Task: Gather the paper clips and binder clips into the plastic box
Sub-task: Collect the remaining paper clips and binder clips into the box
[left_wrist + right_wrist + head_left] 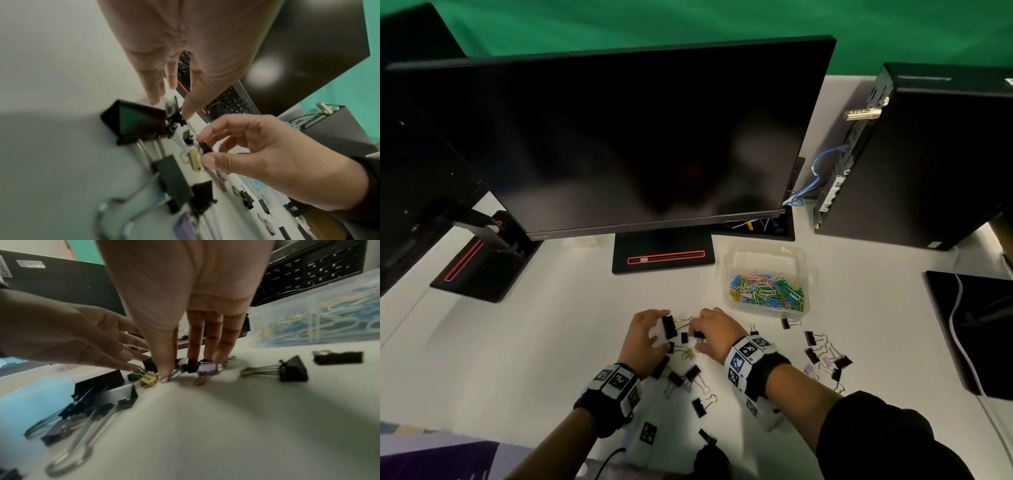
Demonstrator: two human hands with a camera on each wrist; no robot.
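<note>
From the head view, we see the left hand [645, 337] and right hand [710, 334] meeting over scattered binder clips [690, 375] on the white table [551, 342]; the plastic box [768, 279], holding paper clips [767, 289], sits just beyond the right hand, bare table to the left.

From the left wrist, we see the left fingers straight, tips down among clips, while the right hand pinches a small black clip [205, 147].

From the right wrist, we see its fingertips [220, 356] pressed down among small clips; the box wall stands near on the right.
</note>
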